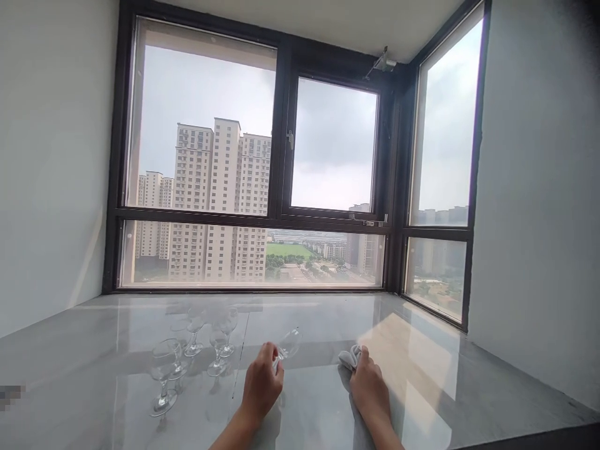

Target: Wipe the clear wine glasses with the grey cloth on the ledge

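My left hand (263, 380) is closed around the lower part of a clear stemmed glass (289, 344), whose bowl tilts away to the upper right. Fingers hide most of its stem and foot. To the right, my right hand (370, 386) grips a bunched grey-white cloth (349, 357) just over the sill, apart from the glass. Several more stemmed glasses stand upright left of my hands, among them a nearest one (163, 374) and another (217, 351) closer to my left hand.
A glossy grey sill (319, 400) spreads beneath everything and reflects the windows. Dark window frames (253, 220) border its back and right side. White walls rise at left (56, 156) and right (534, 206). A thin dark seam runs along the sill between the standing glasses and my left hand.
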`<state>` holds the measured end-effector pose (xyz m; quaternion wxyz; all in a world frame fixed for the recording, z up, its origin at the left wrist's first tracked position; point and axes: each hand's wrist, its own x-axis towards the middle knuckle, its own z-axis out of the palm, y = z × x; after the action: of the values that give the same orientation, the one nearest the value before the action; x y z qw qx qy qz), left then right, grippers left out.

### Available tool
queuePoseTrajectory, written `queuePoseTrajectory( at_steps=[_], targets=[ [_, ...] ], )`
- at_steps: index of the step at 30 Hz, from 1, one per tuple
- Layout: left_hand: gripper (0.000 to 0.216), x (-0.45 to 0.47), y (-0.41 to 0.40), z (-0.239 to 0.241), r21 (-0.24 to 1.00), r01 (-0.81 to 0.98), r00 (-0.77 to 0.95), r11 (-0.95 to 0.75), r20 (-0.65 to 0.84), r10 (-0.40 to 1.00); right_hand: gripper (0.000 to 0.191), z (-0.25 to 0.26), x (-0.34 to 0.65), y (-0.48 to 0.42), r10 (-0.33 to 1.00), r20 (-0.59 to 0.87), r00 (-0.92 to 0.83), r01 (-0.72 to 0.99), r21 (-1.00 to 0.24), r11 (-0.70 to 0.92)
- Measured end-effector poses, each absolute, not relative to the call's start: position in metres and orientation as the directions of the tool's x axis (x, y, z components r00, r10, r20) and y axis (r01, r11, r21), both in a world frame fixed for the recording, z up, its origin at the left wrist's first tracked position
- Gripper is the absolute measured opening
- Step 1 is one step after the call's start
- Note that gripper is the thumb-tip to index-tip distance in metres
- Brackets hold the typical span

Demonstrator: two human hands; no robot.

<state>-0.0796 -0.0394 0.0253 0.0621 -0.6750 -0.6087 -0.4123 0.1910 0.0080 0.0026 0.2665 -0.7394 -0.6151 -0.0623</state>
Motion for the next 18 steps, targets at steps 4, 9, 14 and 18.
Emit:
queuePoseTrajectory(
  at_steps=[4,9,14,18],
  targets=[
    [0.020,-0.085,-0.039,0.021,0.482,0.844,-0.147,-0.235,0.630,0.763,0.048,-0.001,0.191,0.012,0.873,0.438,0.214,0.947,-0.314,-0.075],
    [0.031,-0.088,-0.030,0.016,0.540,0.793,-0.161,-0.283,0.634,0.756,0.056,-0.006,0.189,0.012,0.876,0.463,0.135,0.933,-0.358,0.046],
    [0.041,-0.091,-0.021,0.012,0.592,0.771,-0.174,-0.233,0.548,0.819,0.069,-0.009,0.156,-0.003,0.819,0.563,-0.111,0.783,-0.458,0.421],
    [0.039,-0.092,-0.023,0.013,0.532,0.819,-0.154,-0.216,0.566,0.810,0.067,-0.015,0.099,-0.003,0.745,0.664,-0.053,0.611,-0.569,0.551]
  ],
)
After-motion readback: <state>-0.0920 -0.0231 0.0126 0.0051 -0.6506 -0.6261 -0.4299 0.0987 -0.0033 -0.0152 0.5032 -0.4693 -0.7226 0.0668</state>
